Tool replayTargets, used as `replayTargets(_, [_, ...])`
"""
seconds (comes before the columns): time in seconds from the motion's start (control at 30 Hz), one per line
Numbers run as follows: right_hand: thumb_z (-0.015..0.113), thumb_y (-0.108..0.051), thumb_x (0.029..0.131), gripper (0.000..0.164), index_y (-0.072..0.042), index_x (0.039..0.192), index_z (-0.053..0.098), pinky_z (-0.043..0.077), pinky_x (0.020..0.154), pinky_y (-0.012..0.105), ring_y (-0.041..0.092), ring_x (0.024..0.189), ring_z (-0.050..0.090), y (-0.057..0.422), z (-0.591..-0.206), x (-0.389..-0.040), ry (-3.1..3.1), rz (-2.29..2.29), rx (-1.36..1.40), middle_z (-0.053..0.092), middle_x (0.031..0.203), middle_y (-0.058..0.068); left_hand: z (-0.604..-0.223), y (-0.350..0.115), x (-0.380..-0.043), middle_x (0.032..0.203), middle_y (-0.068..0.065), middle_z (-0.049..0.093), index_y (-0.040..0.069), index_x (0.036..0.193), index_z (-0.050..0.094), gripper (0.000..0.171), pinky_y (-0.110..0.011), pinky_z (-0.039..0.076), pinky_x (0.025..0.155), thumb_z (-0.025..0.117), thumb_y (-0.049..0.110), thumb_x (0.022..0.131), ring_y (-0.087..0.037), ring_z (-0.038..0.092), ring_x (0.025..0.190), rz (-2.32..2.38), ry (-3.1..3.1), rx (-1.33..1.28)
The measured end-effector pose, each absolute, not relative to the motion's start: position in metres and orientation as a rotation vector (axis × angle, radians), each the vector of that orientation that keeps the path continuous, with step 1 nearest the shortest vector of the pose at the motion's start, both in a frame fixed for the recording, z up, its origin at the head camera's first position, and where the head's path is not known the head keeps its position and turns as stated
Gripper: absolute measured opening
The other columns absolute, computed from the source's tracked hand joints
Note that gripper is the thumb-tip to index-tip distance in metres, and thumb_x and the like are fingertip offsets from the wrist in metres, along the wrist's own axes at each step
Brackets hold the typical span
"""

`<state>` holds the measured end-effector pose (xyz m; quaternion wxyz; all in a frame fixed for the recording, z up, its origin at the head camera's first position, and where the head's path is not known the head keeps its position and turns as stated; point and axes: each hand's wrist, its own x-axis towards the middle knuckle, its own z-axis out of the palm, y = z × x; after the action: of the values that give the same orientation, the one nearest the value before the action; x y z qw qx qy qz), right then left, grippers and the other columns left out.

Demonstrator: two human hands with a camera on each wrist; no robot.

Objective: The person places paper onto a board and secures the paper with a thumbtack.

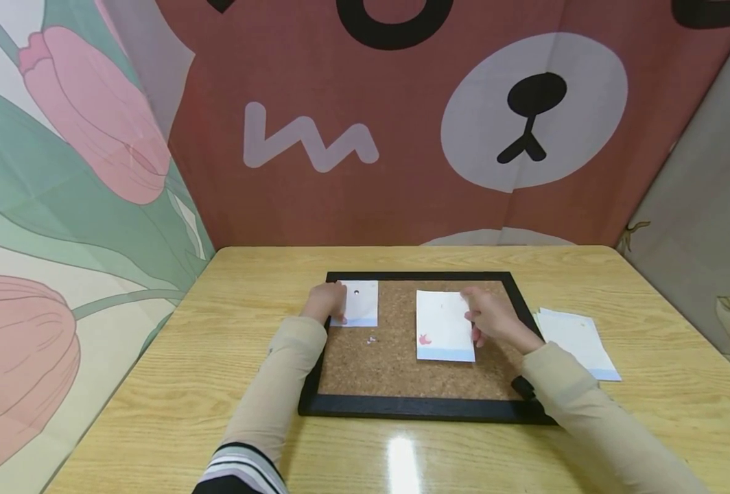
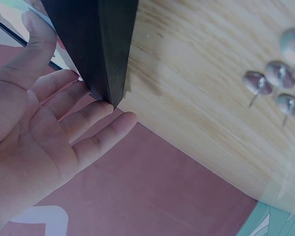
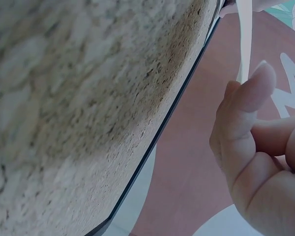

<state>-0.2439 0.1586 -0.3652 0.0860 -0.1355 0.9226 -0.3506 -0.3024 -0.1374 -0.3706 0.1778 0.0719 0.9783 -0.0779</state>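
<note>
My left hand (image 1: 329, 302) rests at the left side of a black-framed corkboard (image 1: 365, 367), over the edge of a white note (image 1: 365, 312). A round pin (image 1: 357, 292) sits near that note's top. In the left wrist view, the loosely extended fingers (image 2: 91, 118) lie along the black frame (image 2: 108, 44), the thumb over the paper's side. My right hand (image 1: 491, 319) pinches a second white note (image 1: 442, 319) by its upper right, above the board's middle. This note has a red print and a blue bottom band; it shows edge-on in the right wrist view.
More white sheets (image 1: 578, 343) lie on the wooden table (image 1: 173, 405) right of the board, partly behind the right arm. Several silver push pins (image 2: 280, 73) lie on the table near the left hand. Tiny pale bits (image 1: 371, 339) are on the cork below the pinned note.
</note>
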Motion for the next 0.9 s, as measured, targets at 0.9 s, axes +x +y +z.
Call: replayTargets(0.9, [0.038, 0.007, 0.092, 0.045, 0.004, 0.135, 0.025, 0.048, 0.043, 0.036, 0.018, 0.040, 0.050, 0.140, -0.369, -0.242, 2.625, -1.105, -0.360, 0.051, 0.065, 0.016, -0.367, -0.137, -0.299, 0.143, -0.014, 0.025, 0.004, 0.137, 0.032, 0.080, -0.037, 0.042, 0.086, 0.070, 0.034, 0.074, -0.031, 0.038, 0.121, -0.241, 2.757, 0.212])
